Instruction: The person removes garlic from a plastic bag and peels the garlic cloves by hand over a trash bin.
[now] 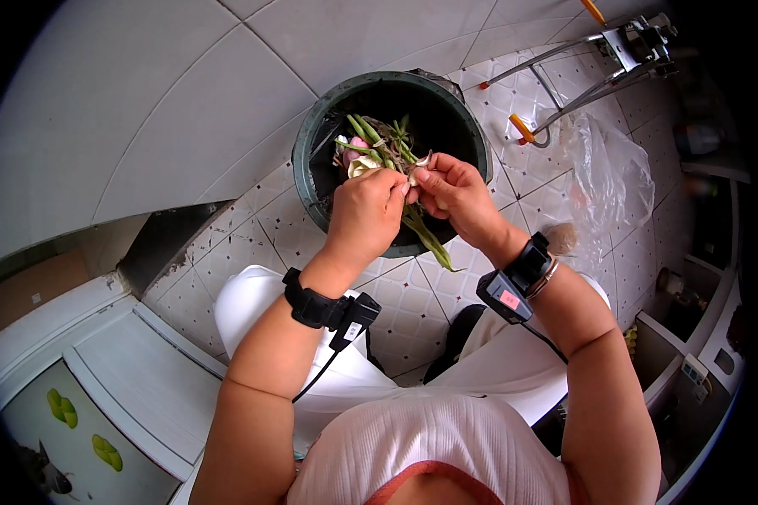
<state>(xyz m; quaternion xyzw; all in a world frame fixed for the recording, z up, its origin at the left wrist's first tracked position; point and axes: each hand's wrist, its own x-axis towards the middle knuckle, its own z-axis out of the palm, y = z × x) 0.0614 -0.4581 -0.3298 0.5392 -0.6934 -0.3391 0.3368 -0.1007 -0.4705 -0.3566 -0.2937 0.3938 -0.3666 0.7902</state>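
Observation:
Over a dark green bin (pixel 310 192), my left hand (pixel 367 206) and my right hand (pixel 461 199) meet with their fingertips close together. Between them is a small pale piece (pixel 412 178), perhaps garlic, pinched by both hands; a bit of whitish peel (pixel 424 160) stands up by my right fingers. Inside the bin lie green stalks (pixel 365 129), a pink-purple bulb or peel (pixel 355 150) and a pale leafy scrap (pixel 361 166). One long green leaf (pixel 429 238) hangs over the bin's near rim. My fingers partly hide the scraps.
A folded metal frame with orange handles (pixel 564 105) stands at the upper right. Clear plastic bags (pixel 611 172) and a brown round object (pixel 560 239) lie on the tiled floor (pixel 400 316). At the left is a white cabinet (pixel 143 370); shelves (pixel 691 295) stand at the right.

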